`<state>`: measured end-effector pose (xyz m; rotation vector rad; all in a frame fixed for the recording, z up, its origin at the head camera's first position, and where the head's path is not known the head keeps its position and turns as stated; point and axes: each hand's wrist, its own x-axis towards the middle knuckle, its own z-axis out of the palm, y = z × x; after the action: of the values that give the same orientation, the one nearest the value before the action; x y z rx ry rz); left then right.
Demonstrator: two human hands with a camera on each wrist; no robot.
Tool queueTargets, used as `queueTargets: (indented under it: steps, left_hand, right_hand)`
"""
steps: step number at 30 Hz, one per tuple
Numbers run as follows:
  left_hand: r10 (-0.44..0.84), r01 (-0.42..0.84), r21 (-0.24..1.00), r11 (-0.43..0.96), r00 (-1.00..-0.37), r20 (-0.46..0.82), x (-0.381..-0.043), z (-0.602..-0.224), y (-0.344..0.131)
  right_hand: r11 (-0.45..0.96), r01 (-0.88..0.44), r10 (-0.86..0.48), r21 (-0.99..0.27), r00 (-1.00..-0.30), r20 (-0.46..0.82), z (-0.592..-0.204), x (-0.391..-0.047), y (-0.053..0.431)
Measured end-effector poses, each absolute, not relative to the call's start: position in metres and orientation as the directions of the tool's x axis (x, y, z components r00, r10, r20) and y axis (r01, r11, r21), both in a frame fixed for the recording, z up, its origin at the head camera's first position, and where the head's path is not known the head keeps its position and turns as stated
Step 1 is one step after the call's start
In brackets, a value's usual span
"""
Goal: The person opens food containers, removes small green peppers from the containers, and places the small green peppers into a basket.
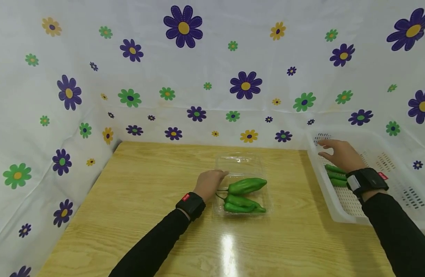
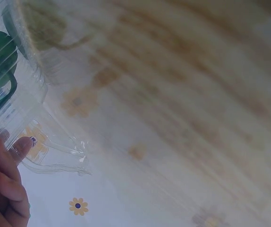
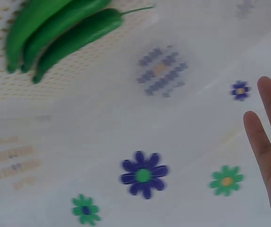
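A clear plastic clamshell box (image 1: pixel 269 204) lies on the table with its lid (image 1: pixel 243 165) raised at the back. In it are three green peppers (image 1: pixel 247 186), stems to the left. My left hand (image 1: pixel 208 184) pinches the box at its left side near the hinge; the left wrist view shows thumb and fingers (image 2: pixel 5 158) on the clear plastic. Over the left part of a white basket (image 1: pixel 344 211) hovers my right hand (image 1: pixel 342 154), fingers apart and holding nothing. Below it, long green peppers (image 3: pixel 79 40) lie on the basket floor, partly hidden by the wrist in the head view.
The wooden table (image 1: pixel 146 184) carries the box in its middle and the basket at its right. A white cloth with printed flowers (image 1: pixel 184 69) hangs behind the table and along its left side. The basket has raised, perforated walls.
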<state>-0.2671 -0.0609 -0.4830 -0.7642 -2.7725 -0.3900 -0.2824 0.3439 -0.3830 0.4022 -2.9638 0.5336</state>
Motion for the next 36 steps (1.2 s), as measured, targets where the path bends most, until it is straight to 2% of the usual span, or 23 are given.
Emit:
queueTargets:
  steps: [5, 12, 16, 29, 36]
  left_hand:
    - [0.466, 0.527, 0.196, 0.827, -0.837, 0.287, -0.266, -0.481, -0.061]
    - [0.464, 0.531, 0.199, 0.823, -0.832, 0.304, -0.266, -0.482, -0.061]
    - [0.463, 0.536, 0.203, 0.82, -0.828, 0.317, -0.268, -0.484, -0.061]
    - [0.462, 0.517, 0.155, 0.842, -0.839, 0.286, -0.269, -0.487, -0.059]
    - [0.468, 0.521, 0.144, 0.841, -0.835, 0.29, -0.267, -0.488, -0.059]
  right_hand:
    - [0.879, -0.387, -0.332, -0.28, -0.916, 0.224, -0.373, -0.269, 0.304]
    - [0.751, -0.625, -0.534, -0.212, -0.764, 0.362, -0.376, -0.25, 0.249]
    - [0.688, -0.699, -0.609, -0.197, -0.703, 0.369, -0.383, -0.236, 0.22]
    - [0.559, -0.789, -0.746, -0.255, -0.613, 0.262, -0.429, -0.204, 0.159]
    - [0.56, -0.781, -0.75, -0.277, -0.62, 0.23, -0.45, -0.197, 0.147]
